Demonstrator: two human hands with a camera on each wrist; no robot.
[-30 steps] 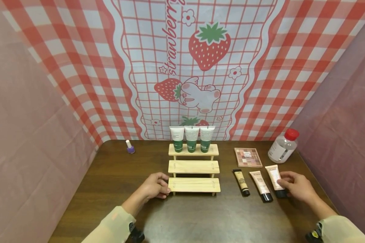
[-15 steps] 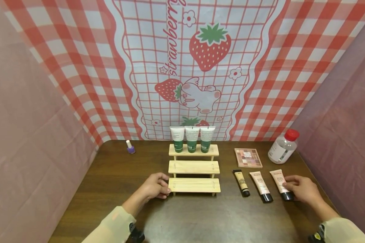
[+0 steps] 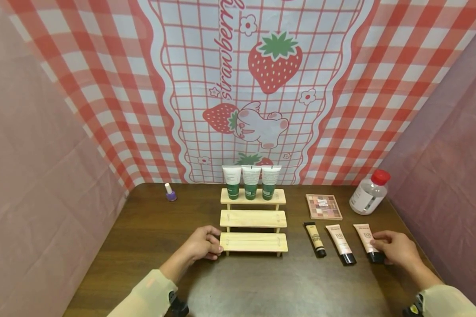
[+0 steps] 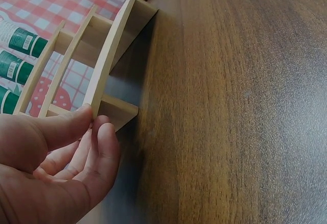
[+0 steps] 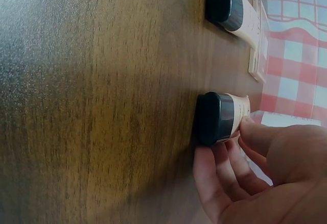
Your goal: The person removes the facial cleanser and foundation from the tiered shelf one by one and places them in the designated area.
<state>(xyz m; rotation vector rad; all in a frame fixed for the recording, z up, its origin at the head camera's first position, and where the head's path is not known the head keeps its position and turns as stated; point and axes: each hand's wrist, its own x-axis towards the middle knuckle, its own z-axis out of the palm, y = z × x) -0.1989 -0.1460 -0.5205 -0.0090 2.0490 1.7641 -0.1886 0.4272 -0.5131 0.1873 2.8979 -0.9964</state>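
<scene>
My left hand (image 3: 201, 243) pinches the left end of the lowest step of a three-tier wooden stand (image 3: 254, 242). In the left wrist view, the thumb (image 4: 66, 127) lies on the step's edge and fingertips sit under it. On the right, my right hand (image 3: 398, 251) grips a pink BB cream tube (image 3: 365, 235) by its side, thumb on top. Its black cap (image 5: 217, 118) points toward the front. Beside it lie a second pink BB cream tube (image 3: 340, 240) and a slimmer yellowish tube (image 3: 314, 235). Several fingers of each hand are partly hidden.
Three white-and-green tubes (image 3: 251, 182) stand on the stand's top tier. Behind the right-hand tubes are an eyeshadow palette (image 3: 324, 207) and a clear bottle with a red cap (image 3: 369, 193). A purple nail polish bottle (image 3: 170, 193) stands back left. Fabric walls enclose the table.
My right hand has shifted the pink tube it grips a little to the right and toward the front, lying flatter and in line with its neighbour. My left hand stays on the stand.
</scene>
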